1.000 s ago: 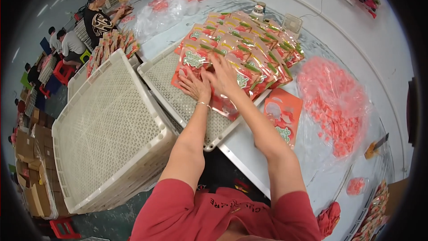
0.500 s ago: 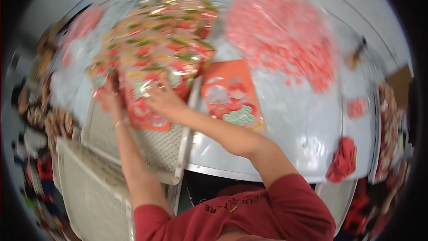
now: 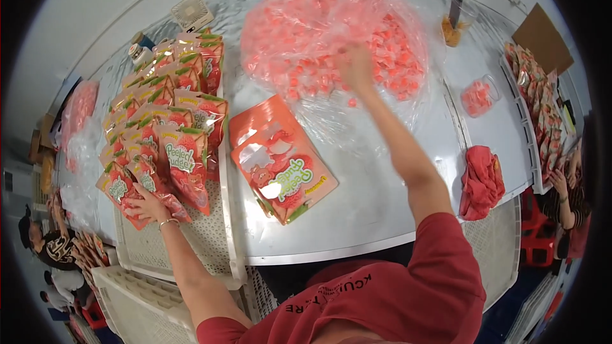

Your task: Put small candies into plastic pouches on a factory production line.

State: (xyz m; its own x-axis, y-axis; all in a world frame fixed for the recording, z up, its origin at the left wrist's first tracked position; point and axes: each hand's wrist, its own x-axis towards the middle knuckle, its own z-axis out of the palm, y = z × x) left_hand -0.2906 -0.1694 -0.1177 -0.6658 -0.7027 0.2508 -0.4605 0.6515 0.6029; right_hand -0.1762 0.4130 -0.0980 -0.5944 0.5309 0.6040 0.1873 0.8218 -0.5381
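Observation:
My left hand (image 3: 148, 206) rests its spread fingers on the front pouches of a packed row. These candy pouches (image 3: 185, 160) are pink and red with strawberry pictures and green corners. They lean upright, overlapping, in a white perforated plastic crate (image 3: 204, 236) on the left. My right hand (image 3: 356, 64) is stretched over a large clear bag (image 3: 287, 16) of pink wrapped candies, at the loose candies (image 3: 389, 57) by its opening. Motion smears its fingers, so its grip cannot be made out. Between the two hands, several flat pouches (image 3: 284, 175) lie stacked on the table.
A red cloth (image 3: 482, 181) and a clear tub of candies (image 3: 478, 97) are on the metal table (image 3: 376, 210) at right. Behind the crate stands a small white fan (image 3: 191, 13). Another filled crate (image 3: 534, 134) stands far right; co-workers sit at both sides.
My right hand has left the pouches in the crate and moved right and away to the candy bag. My left hand stays at the front pouches. The view has shifted to the right.

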